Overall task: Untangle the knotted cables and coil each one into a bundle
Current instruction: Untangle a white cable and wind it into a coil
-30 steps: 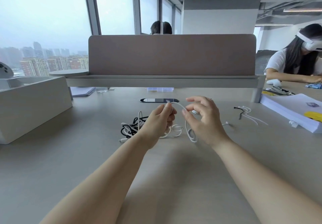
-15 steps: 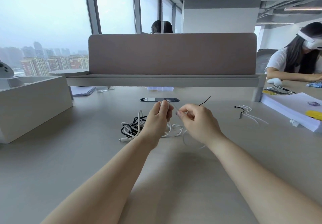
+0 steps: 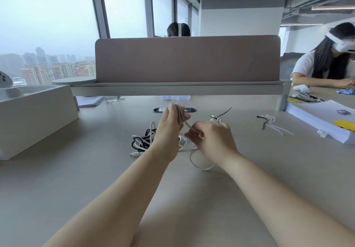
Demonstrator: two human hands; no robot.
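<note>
In the middle of the frame, the left hand (image 3: 169,129) is held up off the table (image 3: 96,170). Its fingers are curled round a few loops of a white cable (image 3: 187,124), so the loops cannot spring open. Just to the right and a bit lower, the right hand (image 3: 215,143) pinches the same cable between thumb and fingers. I think it is feeding the next turn onto the coil. The spare end hangs down from the right hand and lies in a loose curve on the table below it.

The other cables, black and white, lie in a knotted pile (image 3: 142,141) on the table, just left of the left wrist. That part looks not yet done.

Some ties (image 3: 272,122) wait at the right, well apart, likely for tying each coil. Behind the right hand sits a small white bundle (image 3: 213,118) with a black tie sticking out; it may be finished, but it is too small to tell.
</note>
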